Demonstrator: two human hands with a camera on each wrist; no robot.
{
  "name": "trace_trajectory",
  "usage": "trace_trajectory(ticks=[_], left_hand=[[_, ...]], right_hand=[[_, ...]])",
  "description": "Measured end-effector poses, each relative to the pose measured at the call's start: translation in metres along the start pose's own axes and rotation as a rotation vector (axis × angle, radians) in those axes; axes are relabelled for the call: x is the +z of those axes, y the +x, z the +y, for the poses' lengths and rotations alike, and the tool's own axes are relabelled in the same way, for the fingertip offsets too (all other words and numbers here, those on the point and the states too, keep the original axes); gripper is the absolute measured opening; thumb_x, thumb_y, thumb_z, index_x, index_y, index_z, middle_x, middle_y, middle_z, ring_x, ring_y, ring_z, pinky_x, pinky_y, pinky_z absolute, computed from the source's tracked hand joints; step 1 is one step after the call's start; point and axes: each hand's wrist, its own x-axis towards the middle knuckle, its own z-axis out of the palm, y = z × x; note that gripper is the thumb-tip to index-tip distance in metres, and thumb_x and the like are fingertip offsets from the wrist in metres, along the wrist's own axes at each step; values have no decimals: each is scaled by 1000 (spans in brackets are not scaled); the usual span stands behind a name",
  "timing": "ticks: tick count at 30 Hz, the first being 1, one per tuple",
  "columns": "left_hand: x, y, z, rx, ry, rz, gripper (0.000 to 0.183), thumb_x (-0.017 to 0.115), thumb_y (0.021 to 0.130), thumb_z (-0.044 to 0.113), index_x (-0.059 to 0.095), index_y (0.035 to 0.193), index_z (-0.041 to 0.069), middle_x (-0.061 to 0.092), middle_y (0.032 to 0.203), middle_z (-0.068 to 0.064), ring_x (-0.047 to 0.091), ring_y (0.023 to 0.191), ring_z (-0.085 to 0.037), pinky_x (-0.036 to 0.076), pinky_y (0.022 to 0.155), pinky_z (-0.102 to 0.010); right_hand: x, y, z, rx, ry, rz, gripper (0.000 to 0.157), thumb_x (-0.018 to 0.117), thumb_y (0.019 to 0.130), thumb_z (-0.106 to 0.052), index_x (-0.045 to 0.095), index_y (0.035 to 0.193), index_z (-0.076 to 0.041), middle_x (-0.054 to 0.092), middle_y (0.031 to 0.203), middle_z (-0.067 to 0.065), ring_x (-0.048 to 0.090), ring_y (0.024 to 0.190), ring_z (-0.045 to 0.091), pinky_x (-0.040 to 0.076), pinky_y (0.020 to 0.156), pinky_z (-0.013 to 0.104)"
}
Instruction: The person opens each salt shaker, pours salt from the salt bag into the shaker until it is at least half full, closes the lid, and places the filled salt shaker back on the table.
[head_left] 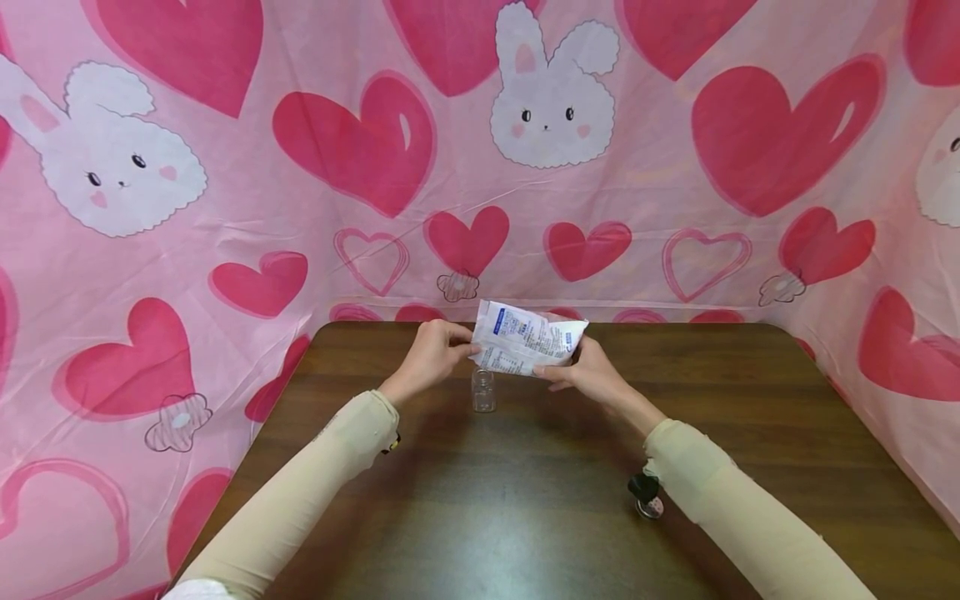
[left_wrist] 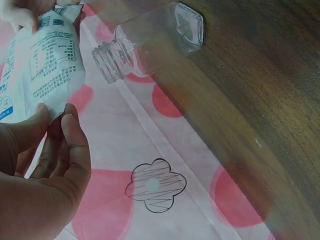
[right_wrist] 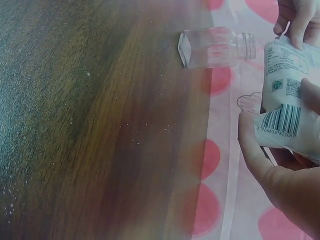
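Both hands hold a white printed packet (head_left: pixel 517 337) up over the far part of the table. It has a blue label, and a barcode shows in the right wrist view; its contents are hidden. My left hand (head_left: pixel 435 352) pinches the packet's left lower corner between thumb and fingers. At the other end my right hand (head_left: pixel 592 372) grips the packet, with the thumb in front and fingers behind. Just below the packet's left end stands a small clear glass bottle (head_left: pixel 483 393), upright and without a lid. Its threaded neck (left_wrist: pixel 107 62) points toward the packet.
A small jar with a black top (head_left: pixel 647 496) stands beside the right forearm. White grains (right_wrist: pixel 145 127) are scattered over the brown wooden table (head_left: pixel 480 500). Pink cloth (head_left: pixel 450 183) with hearts and rabbits hangs behind the table and at both sides.
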Motion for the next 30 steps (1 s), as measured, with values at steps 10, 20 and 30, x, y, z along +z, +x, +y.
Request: trace_trajectory(ticks=[10, 20, 30], left_hand=[[0, 0, 0, 8, 1, 0, 4, 84, 89, 2, 83, 92, 1, 77, 85, -6, 53, 71, -17, 44, 66, -30], [-1, 1, 2, 15, -2, 9, 4, 84, 89, 2, 83, 92, 1, 77, 84, -6, 52, 70, -16, 43, 65, -30], [-1, 1, 0, 22, 7, 13, 4, 85, 88, 4, 83, 91, 0, 77, 84, -5, 51, 70, -14, 44, 66, -29]], right_hand=[[1, -1, -2, 0, 5, -2, 53, 84, 88, -3, 55, 132, 5, 70, 119, 23, 73, 94, 28, 58, 80, 60], [0, -1, -2, -5, -2, -1, 53, 84, 88, -3, 55, 132, 5, 70, 119, 24, 73, 94, 28, 58, 80, 61], [1, -1, -2, -2, 0, 8, 52, 83, 87, -1, 56, 131, 5, 71, 118, 23, 73, 92, 28, 59, 78, 59]])
